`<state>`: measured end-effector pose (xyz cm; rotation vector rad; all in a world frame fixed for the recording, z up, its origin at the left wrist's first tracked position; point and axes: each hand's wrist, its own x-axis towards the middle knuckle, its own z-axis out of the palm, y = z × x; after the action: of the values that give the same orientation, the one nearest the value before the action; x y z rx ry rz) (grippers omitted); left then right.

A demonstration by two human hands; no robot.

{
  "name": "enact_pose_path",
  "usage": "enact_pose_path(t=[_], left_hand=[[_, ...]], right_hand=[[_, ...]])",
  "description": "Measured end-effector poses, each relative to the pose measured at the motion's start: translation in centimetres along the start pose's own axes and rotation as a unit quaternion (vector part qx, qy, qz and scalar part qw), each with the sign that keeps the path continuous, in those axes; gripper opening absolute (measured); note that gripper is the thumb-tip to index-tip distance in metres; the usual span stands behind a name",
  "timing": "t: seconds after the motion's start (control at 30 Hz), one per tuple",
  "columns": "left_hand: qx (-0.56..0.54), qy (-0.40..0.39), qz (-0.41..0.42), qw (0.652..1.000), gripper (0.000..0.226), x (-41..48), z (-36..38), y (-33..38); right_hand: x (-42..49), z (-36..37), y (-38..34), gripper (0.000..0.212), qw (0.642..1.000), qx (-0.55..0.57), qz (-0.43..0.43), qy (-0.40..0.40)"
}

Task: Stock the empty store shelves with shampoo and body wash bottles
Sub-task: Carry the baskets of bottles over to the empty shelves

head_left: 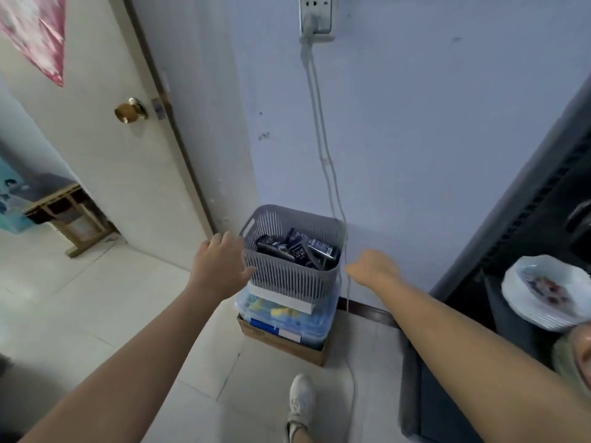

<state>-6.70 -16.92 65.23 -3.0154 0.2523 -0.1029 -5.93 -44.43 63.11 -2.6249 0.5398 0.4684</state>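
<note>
As you reach forward with both arms, one grey slatted basket [292, 273] stands upright just below the middle of the view, toward 6 o'clock, against a pale wall [415, 139]. Its mouth faces up and its long axis runs from 9 to 3 o'clock, with a handle slot in the 9 o'clock end. Dark shampoo bottles [297, 249] lie jumbled inside. At least three show, leaning across each other with their long axes running mostly 9 to 3 o'clock; you cannot tell which ends are the caps.

Your left hand [220, 263] is at the basket's 9 o'clock side, fingers straight and spread, with the thumb tip at the slatted wall. Your right hand [372, 266] is near the 3 o'clock side, apart from the basket. Its thumb points at the basket, and its fingers are hidden behind the back of the hand, so their state cannot be told.

The basket rests on one white slab [281, 300], which sits on one clear plastic bin [307, 324], which sits on one cardboard box [287, 346]. One white cord [319, 129] hangs down the wall at 12 o'clock. One stack of plates [543, 292] sits at 3 o'clock.
</note>
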Motion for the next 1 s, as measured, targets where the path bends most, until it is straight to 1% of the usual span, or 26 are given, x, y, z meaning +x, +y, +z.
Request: enact_pose_path(t=[0.1, 0.13, 0.17, 0.23, 0.3, 0.37, 0.5, 0.53, 0.67, 0.73, 0.83, 0.9, 0.93, 0.97, 1.0], left_hand=[[-0.009, -0.033, 0.01, 0.999, 0.059, 8.4, 3.1, -1.1], [-0.016, -0.046, 0.007, 0.999, 0.059, 11.0, 4.1, -1.5], [-0.028, -0.059, 0.0, 0.998, 0.058, 13.2, 5.1, -2.0], [-0.059, -0.08, -0.025, 0.995, 0.055, 16.9, 6.9, -3.0], [-0.087, -0.109, -0.06, 0.988, 0.059, 19.5, 8.4, -3.8], [-0.128, -0.143, -0.103, 0.976, 0.064, 21.8, 10.1, -4.6], [-0.23, -0.201, -0.187, 0.934, 0.067, 26.4, 14.3, -6.4], [-0.252, -0.209, -0.202, 0.923, 0.068, 27.4, 15.6, -6.7], [-0.318, -0.249, -0.251, 0.88, 0.071, 30.8, 20.6, -7.0], [-0.344, -0.27, -0.259, 0.861, 0.074, 32.4, 22.7, -7.0], [-0.356, -0.281, -0.235, 0.86, 0.075, 35.0, 25.8, -7.3], [-0.366, -0.273, -0.237, 0.857, 0.071, 36.9, 27.3, -7.5], [-0.376, -0.274, -0.247, 0.85, 0.071, 37.7, 27.8, -7.6], [-0.402, -0.276, -0.263, 0.832, 0.071, 38.5, 28.5, -7.7], [-0.452, -0.284, -0.286, 0.796, 0.072, 39.0, 29.0, -7.8]], right_hand=[[7.9, 0.5, -2.0, 0.024, 0.998, 0.049, 0.039, -0.028], [10.3, 0.6, -2.7, 0.024, 0.995, 0.076, 0.054, -0.037], [12.4, 0.5, -3.3, 0.027, 0.991, 0.107, 0.07, -0.046], [16.3, 0.5, -4.2, 0.041, 0.977, 0.168, 0.114, -0.062], [18.9, 0.6, -4.9, 0.05, 0.96, 0.216, 0.16, -0.08], [20.8, 1.0, -5.4, 0.052, 0.938, 0.264, 0.2, -0.103], [24.0, 3.1, -5.7, 0.05, 0.902, 0.315, 0.259, -0.138], [24.9, 4.0, -5.5, 0.05, 0.896, 0.328, 0.269, -0.134], [28.5, 8.4, -4.2, 0.065, 0.86, 0.387, 0.317, -0.102], [29.2, 8.9, -5.2, 0.072, 0.841, 0.417, 0.334, -0.083], [30.7, 10.0, -5.6, 0.073, 0.831, 0.431, 0.349, -0.038], [32.0, 10.9, -5.2, 0.074, 0.83, 0.423, 0.363, -0.013], [32.6, 11.5, -5.0, 0.072, 0.825, 0.428, 0.369, -0.006], [33.2, 12.0, -4.7, 0.069, 0.817, 0.44, 0.372, -0.007], [33.6, 12.3, -4.5, 0.064, 0.81, 0.452, 0.374, -0.011]])
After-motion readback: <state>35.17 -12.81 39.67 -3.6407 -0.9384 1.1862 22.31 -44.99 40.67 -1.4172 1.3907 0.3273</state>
